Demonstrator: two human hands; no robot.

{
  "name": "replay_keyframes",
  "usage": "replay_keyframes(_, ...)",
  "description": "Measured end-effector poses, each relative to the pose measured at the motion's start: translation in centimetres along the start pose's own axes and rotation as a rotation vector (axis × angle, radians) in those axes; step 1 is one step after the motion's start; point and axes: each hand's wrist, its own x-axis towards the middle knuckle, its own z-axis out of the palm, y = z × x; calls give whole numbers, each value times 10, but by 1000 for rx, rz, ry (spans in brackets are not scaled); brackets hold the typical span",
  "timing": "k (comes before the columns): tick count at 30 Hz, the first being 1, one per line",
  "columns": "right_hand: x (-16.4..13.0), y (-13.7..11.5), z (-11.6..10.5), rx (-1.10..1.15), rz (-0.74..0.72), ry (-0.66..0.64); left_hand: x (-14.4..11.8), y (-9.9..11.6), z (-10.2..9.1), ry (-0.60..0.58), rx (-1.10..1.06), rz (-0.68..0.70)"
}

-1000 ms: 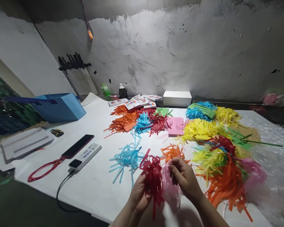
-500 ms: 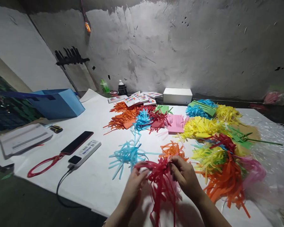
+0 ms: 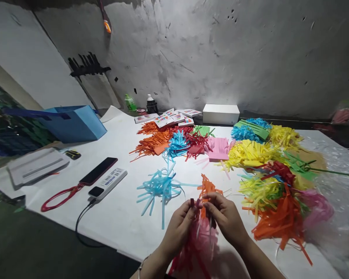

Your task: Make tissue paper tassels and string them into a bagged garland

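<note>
We pinch the top of a red paper tassel (image 3: pixel 196 240) between our left hand (image 3: pixel 178 226) and right hand (image 3: pixel 225 219), fingertips closed on it, strips hanging toward us. Just behind the tassel lie an orange bundle (image 3: pixel 208 186) and a blue bundle (image 3: pixel 159 186) on the white table (image 3: pixel 119 217); a phone (image 3: pixel 98 176) lies well left.

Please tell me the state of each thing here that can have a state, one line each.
left hand: shut on red paper tassel
right hand: shut on red paper tassel
red paper tassel: held, strips hanging down
phone: screen dark, flat
power bank: cable plugged in
white box: closed
blue paper tassel: lying loose
</note>
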Motion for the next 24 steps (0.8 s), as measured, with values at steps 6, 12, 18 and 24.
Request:
replay_keyframes(6,-5,-12,-6,-116,15,-82,-2,1,-7,30,-490,-149)
replay_keyframes(12,-9,-19,1,-141,17,-117,-1,-2,0,9,-548,-189)
replay_keyframes(18,-8,-21,0,-149,62,-104,-2,-3,2,21,-512,-174)
replay_keyframes(24,-10,-20,-2,-170,71,-119,-4,-3,3,1,-416,-143)
